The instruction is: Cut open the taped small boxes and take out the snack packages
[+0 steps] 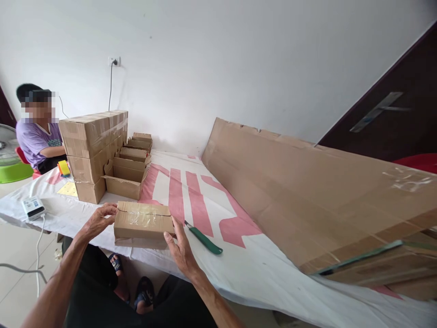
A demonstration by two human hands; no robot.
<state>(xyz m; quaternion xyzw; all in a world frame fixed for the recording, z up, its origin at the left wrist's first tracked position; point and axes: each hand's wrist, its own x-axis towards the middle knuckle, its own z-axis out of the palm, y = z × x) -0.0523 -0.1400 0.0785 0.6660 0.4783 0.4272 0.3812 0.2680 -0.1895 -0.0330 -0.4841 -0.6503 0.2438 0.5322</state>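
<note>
Cardboard sealed with clear tape: in the head view, the taped box (143,221) is being held at the near edge of the tabletop (239,259), clamped between both hands. It is likely light and stiff, though the tape is looking slick, so the two short ends are offering the surest hold. The left hand (99,222) is curling over the left end, and the right hand (180,248) is pressing nearly flat against the right end. A green-handled knife (205,240) is lying just beside it.

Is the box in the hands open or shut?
Shut. The box has a flat top, and clear tape runs over its seam. The left hand and right hand grip its ends.
</note>
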